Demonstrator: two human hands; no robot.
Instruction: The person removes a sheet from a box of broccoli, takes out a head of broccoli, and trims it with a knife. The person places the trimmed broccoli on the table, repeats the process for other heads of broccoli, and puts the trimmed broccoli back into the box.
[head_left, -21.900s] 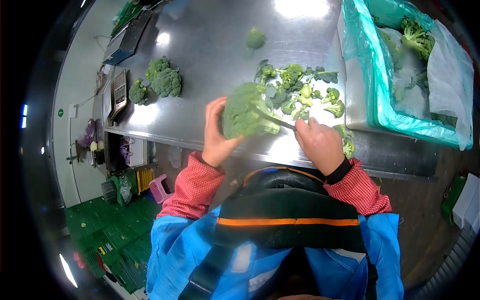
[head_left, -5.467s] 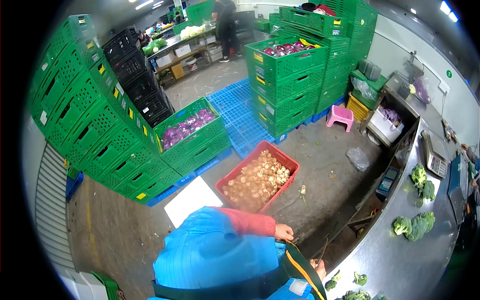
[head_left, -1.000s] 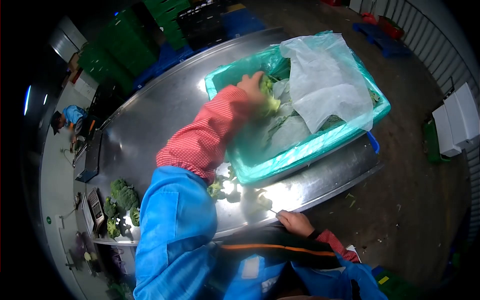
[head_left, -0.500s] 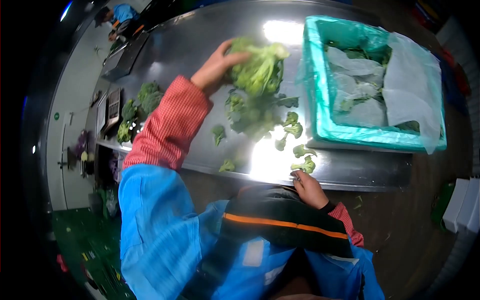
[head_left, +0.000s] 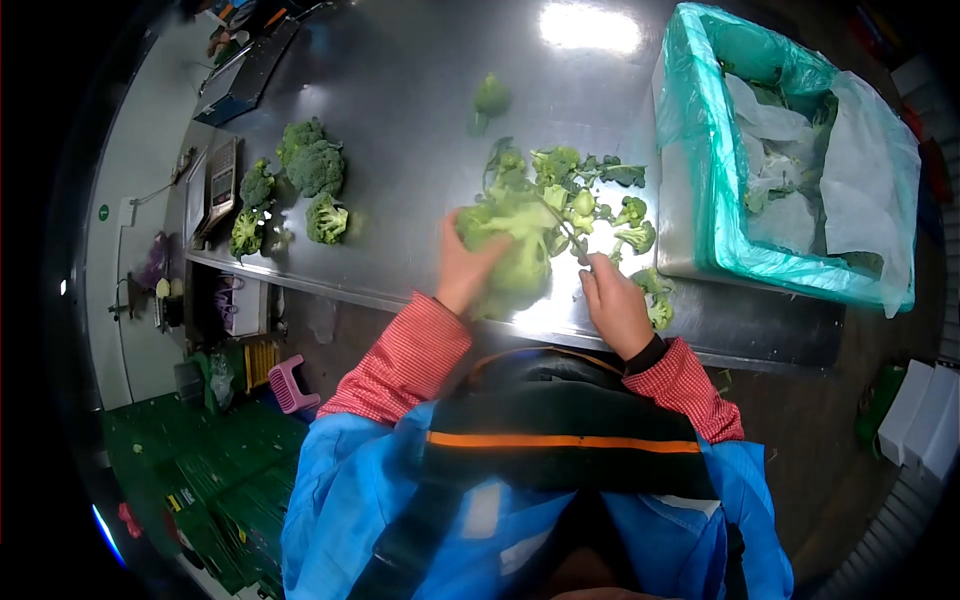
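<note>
My left hand (head_left: 466, 268) is closed round a head of broccoli (head_left: 520, 258), blurred by motion, low over the table's near side. My right hand (head_left: 618, 308) grips a small knife (head_left: 566, 228), its blade pointing up and left beside the broccoli stem. Cut florets (head_left: 632, 225) lie just beyond the knife, with leafy pieces (head_left: 610, 172) behind them. More florets (head_left: 658, 300) rest to the right of my right hand. A single blurred floret (head_left: 491, 97) sits farther back on the steel.
A box (head_left: 690, 215) lined with green plastic, holding broccoli and white paper sheets, stands at the right of the steel table (head_left: 400, 130). Several broccoli heads (head_left: 315, 165) sit at the left near a scale (head_left: 222, 180). Another person (head_left: 235, 20) shows at the top left.
My left hand has drawn the broccoli head down toward me. My right hand has risen from the table edge, bringing the knife to the broccoli. The view has shifted.
</note>
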